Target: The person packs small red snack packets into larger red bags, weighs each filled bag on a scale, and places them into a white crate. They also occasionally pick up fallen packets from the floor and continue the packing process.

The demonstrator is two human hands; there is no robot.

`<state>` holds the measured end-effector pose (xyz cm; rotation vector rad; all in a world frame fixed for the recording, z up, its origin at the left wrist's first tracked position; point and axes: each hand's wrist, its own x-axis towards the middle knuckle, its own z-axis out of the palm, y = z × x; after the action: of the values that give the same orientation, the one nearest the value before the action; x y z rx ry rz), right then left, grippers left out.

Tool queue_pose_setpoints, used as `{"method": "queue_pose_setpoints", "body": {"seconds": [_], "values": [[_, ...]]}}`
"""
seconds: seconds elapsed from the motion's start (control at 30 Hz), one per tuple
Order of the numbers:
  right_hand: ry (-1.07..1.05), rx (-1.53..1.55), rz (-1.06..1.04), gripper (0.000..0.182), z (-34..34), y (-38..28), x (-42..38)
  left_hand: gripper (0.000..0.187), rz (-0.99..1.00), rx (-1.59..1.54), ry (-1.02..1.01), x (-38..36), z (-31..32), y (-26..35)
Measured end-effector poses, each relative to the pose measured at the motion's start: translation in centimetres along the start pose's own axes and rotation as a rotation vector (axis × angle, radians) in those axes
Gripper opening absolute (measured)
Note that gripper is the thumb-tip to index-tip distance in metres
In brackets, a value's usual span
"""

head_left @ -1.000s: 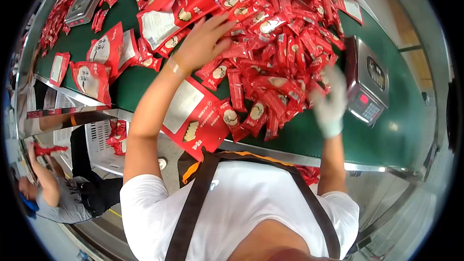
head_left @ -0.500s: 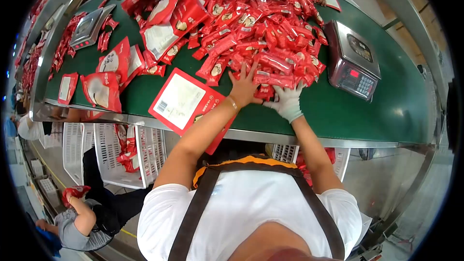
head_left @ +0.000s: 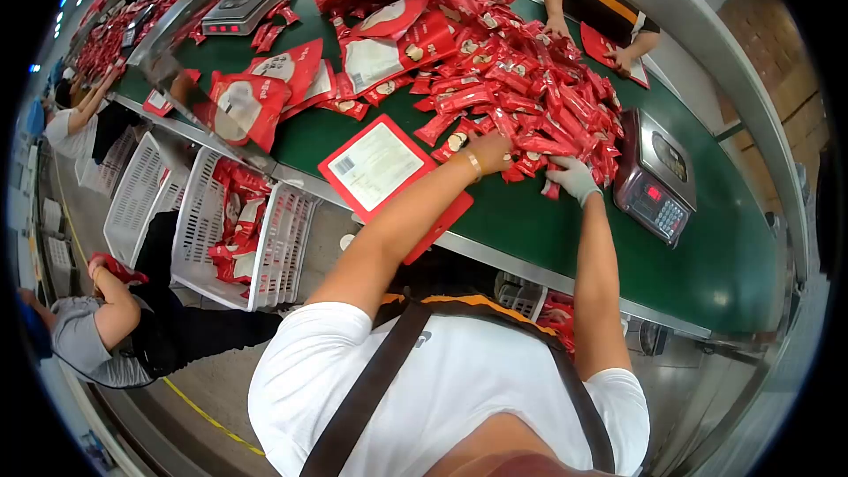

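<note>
A big heap of small red snack packets lies on the green work surface in front of me. My left hand, bare with a band at the wrist, is at the heap's near edge. Its fingers are curled down among the packets, and their tips are hidden. To its right, my right hand wears a white glove and has bent fingers against the packets, with one red packet at the thumb side. Under my left forearm lies a flat red pouch with a white label panel.
A digital scale stands to the right, another scale at the far left. Large red pouches lie left of the heap. A white crate holds red packs below the table edge. Across the table, a co-worker's hands hold a red pouch.
The view has turned, shifting the scene. My left hand's spread fingers have curled into the packets. My right hand has moved away from my left, toward the scale.
</note>
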<state>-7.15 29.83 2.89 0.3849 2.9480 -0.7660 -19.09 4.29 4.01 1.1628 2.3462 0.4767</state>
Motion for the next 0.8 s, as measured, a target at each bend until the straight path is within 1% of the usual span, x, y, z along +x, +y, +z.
{"method": "queue_pose_setpoints", "body": {"seconds": [0.03, 0.07, 0.1, 0.13, 0.17, 0.23, 0.27, 0.3, 0.33, 0.37, 0.43, 0.47, 0.5, 0.53, 0.57, 0.6, 0.63, 0.67, 0.7, 0.73, 0.8], "values": [[-0.046, 0.141, 0.001, 0.042, -0.1, 0.2, -1.0, 0.061, 0.001, -0.035, -0.004, -2.0, 0.3, -1.4], [0.02, 0.152, 0.07, 0.038, 0.0, 0.0, -2.4, 0.058, 0.003, -0.07, -0.008, -4.0, 0.6, -2.7], [0.085, 0.162, 0.139, 0.034, -0.1, -0.4, -4.2, 0.056, 0.029, -0.116, 0.083, -7.6, 2.1, -4.3], [0.254, 0.067, 0.148, 0.032, 0.0, -2.3, -6.9, 0.061, 0.105, 0.007, 0.212, -11.4, 3.2, -5.5], [0.435, 0.077, 0.092, 0.03, 1.6, -1.5, -8.4, 0.067, 0.177, 0.126, 0.337, -15.3, 4.2, -6.2], [0.742, 0.085, -0.067, 0.038, 4.9, -2.9, -12.1, 0.088, 0.125, 0.328, 0.253, -22.3, 3.2, -5.5], [0.697, 0.021, -0.065, 0.044, 6.9, -4.1, -13.7, 0.088, 0.122, 0.323, 0.245, -23.7, 3.8, -6.5], [0.651, -0.041, -0.063, 0.051, 8.7, -5.5, -14.9, 0.096, 0.129, 0.368, 0.171, -24.9, 4.6, -7.4], [0.531, -0.064, -0.103, 0.062, 10.2, -6.8, -15.8, 0.104, 0.136, 0.414, 0.095, -25.7, 5.7, -8.0], [0.39, -0.275, -0.063, 0.063, 12.1, -7.8, -16.2, 0.104, 0.137, 0.414, 0.086, -25.6, 6.8, -8.6], [0.394, -0.336, -0.101, 0.062, 13.6, -7.6, -14.5, 0.096, 0.19, 0.42, 0.317, -24.5, 8.8, -9.3], [0.424, -0.324, -0.077, 0.061, 13.8, -7.5, -13.4, 0.077, 0.159, 0.429, 0.367, -23.9, 9.4, -9.0], [0.452, -0.317, -0.05, 0.06, 13.8, -7.3, -12.2, 0.058, 0.098, 0.362, 0.46, -22.9, 10.5, -8.9], [0.479, -0.297, -0.038, 0.058, 13.7, -7.3, -11.3, 0.057, 0.069, 0.345, 0.522, -21.9, 11.4, -8.6], [0.554, -0.291, -0.074, 0.051, 13.9, -7.1, -10.4, 0.056, 0.038, 0.328, 0.586, -21.1, 12.0, -8.2], [0.551, -0.219, -0.036, 0.046, 13.4, -7.9, -10.1, 0.056, 0.048, 0.326, 0.582, -20.6, 12.9, -7.5], [0.55, -0.149, -0.001, 0.042, 12.9, -9.1, -9.8, 0.055, 0.017, 0.33, 0.602, -20.0, 13.6, -6.7], [0.617, -0.093, -0.067, 0.04, 12.9, -10.0, -9.1, 0.054, -0.018, 0.332, 0.628, -19.2, 14.1, -5.9], [0.68, -0.034, -0.137, 0.038, 13.0, -11.0, -8.1, 0.053, -0.007, 0.327, 0.611, -18.9, 14.2, -4.9], [0.674, 0.056, -0.22, 0.038, 12.6, -12.3, -6.8, 0.052, 0.005, 0.313, 0.644, -18.2, 14.5, -4.2], [0.644, 0.0, -0.256, 0.044, 12.5, -14.1, -3.4, 0.051, 0.011, 0.306, 0.654, -17.8, 15.1, -3.6]]}}
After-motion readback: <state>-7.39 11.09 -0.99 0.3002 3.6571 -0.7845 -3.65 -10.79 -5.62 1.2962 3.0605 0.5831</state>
